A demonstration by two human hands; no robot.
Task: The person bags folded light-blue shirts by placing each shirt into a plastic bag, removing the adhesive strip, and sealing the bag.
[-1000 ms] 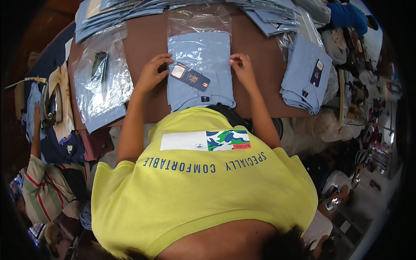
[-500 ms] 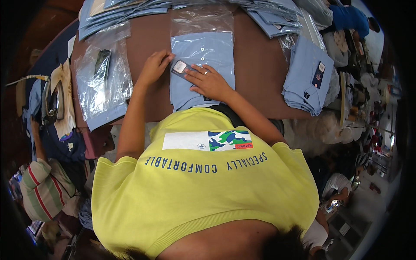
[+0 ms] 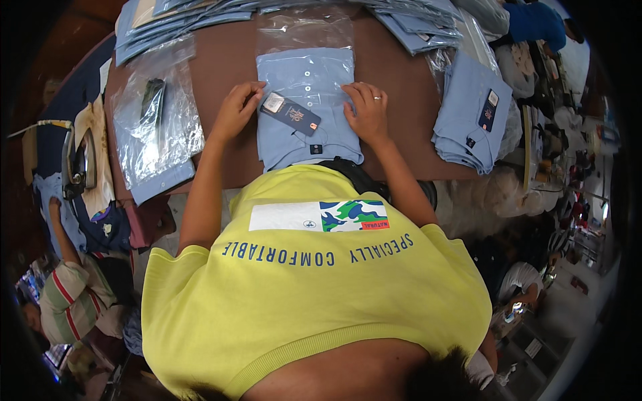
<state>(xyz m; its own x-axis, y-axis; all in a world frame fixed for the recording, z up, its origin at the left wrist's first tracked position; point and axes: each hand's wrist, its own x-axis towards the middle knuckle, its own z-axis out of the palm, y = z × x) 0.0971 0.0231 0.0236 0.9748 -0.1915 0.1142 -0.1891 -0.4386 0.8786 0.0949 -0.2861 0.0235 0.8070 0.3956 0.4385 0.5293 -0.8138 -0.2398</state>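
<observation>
Folded blue shirt (image 3: 281,146) lies at the near edge of the brown table (image 3: 224,59), its far part under a clear plastic bag (image 3: 304,35), a dark tag (image 3: 301,119) on top. From my remote post I see the left hand (image 3: 238,112) at its left edge, fingertips near the thumb; I can't tell whether they pinch anything. The right hand (image 3: 368,112) rests at the right edge, thumb and fingers spread.

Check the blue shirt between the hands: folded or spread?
Folded. The blue shirt lies as a compact, roughly rectangular bundle, white buttons and neck label facing up, dark tag on top.
</observation>
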